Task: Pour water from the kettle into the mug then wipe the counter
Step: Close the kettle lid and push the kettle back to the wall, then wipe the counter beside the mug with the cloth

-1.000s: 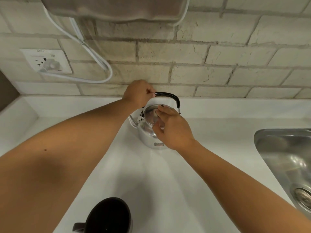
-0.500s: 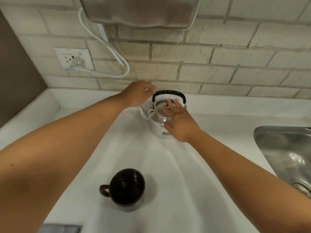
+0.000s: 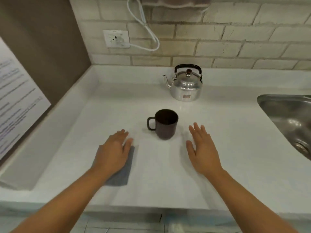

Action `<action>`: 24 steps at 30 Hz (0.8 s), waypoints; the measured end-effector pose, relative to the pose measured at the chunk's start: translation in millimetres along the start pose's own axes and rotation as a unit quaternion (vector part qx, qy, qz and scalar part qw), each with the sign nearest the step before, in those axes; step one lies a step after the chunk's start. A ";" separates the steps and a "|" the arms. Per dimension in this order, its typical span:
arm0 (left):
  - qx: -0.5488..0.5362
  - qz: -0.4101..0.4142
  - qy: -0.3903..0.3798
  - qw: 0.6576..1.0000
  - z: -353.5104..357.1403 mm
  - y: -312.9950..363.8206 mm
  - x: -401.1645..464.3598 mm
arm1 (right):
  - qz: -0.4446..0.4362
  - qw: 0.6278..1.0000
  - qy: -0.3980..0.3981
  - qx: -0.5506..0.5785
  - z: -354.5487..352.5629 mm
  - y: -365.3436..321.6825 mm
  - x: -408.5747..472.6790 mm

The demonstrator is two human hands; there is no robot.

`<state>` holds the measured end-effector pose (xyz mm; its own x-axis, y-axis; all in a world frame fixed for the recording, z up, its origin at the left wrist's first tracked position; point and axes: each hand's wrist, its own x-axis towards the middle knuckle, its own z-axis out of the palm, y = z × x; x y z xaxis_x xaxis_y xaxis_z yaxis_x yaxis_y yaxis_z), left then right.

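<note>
A white counter [image 3: 218,132] is stretching below a brick wall [image 3: 218,39]. The left hand [image 3: 112,150] is lying flat, fingers spread, on a grey cloth [image 3: 122,172]. The dark mug [image 3: 165,124] is standing between the hands, the kettle [image 3: 186,84] sitting behind it. The right hand [image 3: 202,150] is hovering open, holding nothing. A sink [image 3: 289,118] is showing rightmost.

A single head-worn wide-angle camera looks forward and steeply down from above the white counter's [image 3: 218,125] front edge, facing the pale brick wall [image 3: 235,39].

Soft even light, blurred hands, wide-angle edge warping.
</note>
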<state>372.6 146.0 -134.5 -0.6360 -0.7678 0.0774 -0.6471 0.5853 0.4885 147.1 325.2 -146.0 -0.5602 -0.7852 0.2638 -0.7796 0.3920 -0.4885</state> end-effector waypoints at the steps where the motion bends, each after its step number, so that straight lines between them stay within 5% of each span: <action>1: 0.038 -0.004 -0.036 0.999 9.1 -11.0 -13.8 | 0.017 1.000 -0.019 -0.014 6.1 -0.6 -15.7; 4: 0.134 0.009 -0.096 0.986 27.3 -28.0 -37.2 | 0.034 0.994 -0.073 -0.071 20.1 -1.1 -48.3; 7: 0.170 0.003 -0.075 0.982 30.1 -25.6 -46.2 | 0.031 0.991 -0.088 -0.100 23.3 -2.1 -61.1; 13: 0.136 0.074 -0.102 0.983 27.5 -35.7 -64.1 | 0.024 0.991 -0.099 -0.091 22.2 -3.2 -63.3; 19: 0.180 -0.022 -0.096 0.979 28.8 -30.0 57.0 | 0.022 0.990 -0.103 -0.090 21.7 -2.9 -63.5; 24: 0.199 0.059 -0.130 0.970 52.9 -13.1 97.5 | 0.019 0.991 -0.101 -0.091 25.0 0.5 -63.6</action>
<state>296.8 77.2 -179.4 -0.7670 -0.6276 -0.1337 -0.6409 0.7595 0.1112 189.4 363.4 -183.8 -0.5369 -0.8409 0.0680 -0.8068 0.4881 -0.3328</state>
